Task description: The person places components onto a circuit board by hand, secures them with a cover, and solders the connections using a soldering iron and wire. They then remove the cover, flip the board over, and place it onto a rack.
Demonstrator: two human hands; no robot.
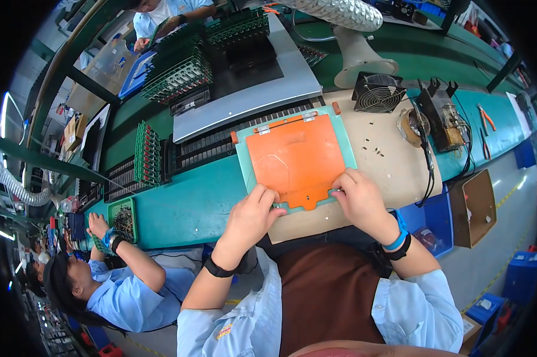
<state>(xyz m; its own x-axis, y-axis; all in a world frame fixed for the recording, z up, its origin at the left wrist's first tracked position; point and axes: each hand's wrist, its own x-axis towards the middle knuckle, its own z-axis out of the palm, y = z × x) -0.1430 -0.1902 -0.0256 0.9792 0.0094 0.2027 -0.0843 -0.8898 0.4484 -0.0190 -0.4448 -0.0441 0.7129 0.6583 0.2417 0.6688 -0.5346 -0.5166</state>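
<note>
A flat fixture with a hinged orange lid [298, 156] on a pale green base [246, 168] lies in front of me. Its lid is down, with two metal hinges along the far edge and a tab at the near edge. My left hand [250, 215] is closed at the near left corner, thumb and fingers pinched on the edge. At the near right corner my right hand [362, 196] pinches the edge in the same way. What lies under the lid is hidden.
On brown board [393, 172] lie small loose parts. To the right are a black fan [378, 93], a soldering stand [441, 119] and orange-handled pliers [487, 118]. Circuit boards [147, 153] stand on the conveyor. A co-worker [125, 285] sits at left beside a green tray [122, 219]; another is across.
</note>
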